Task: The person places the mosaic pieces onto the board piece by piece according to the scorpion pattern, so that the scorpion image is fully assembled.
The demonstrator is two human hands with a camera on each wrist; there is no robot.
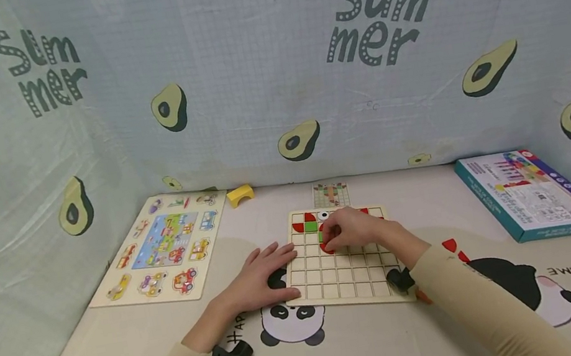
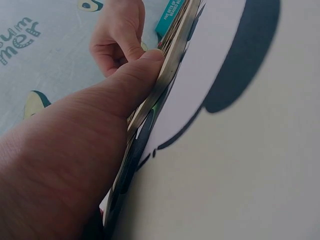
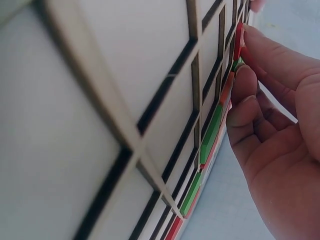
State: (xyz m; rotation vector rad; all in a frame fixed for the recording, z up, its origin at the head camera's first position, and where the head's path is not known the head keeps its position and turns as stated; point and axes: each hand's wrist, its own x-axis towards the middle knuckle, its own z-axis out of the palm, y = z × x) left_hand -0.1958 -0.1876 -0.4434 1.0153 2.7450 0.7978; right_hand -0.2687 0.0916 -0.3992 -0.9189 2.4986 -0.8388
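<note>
Head view: the wooden grid board (image 1: 330, 274) lies flat on the surface between the person's hands, turned slightly, its near edge sloping toward the right. What matters most is how the red piece (image 1: 326, 248) sits against its cell. It lies in the left part of the board, just on the near side of a green piece (image 1: 321, 237) partly hidden by the fingers. The right hand (image 1: 353, 228) is the nearer one, reaching in from the right, its thumb and bent fingers at the red piece and apparently pinching it; whether the piece is fully seated cannot be told. Its long axis is hard to judge, since the fingers cover part of it.

From the left hand (image 1: 259, 277), the red piece lies to the right, across a few cells. That hand is spread, fingertips and thumb against the board's left edge, which seems to steady it. Red and green pieces, with an eye tile (image 1: 323, 216), fill cells along the far side; the pattern card (image 1: 330, 195) lies just beyond.
</note>
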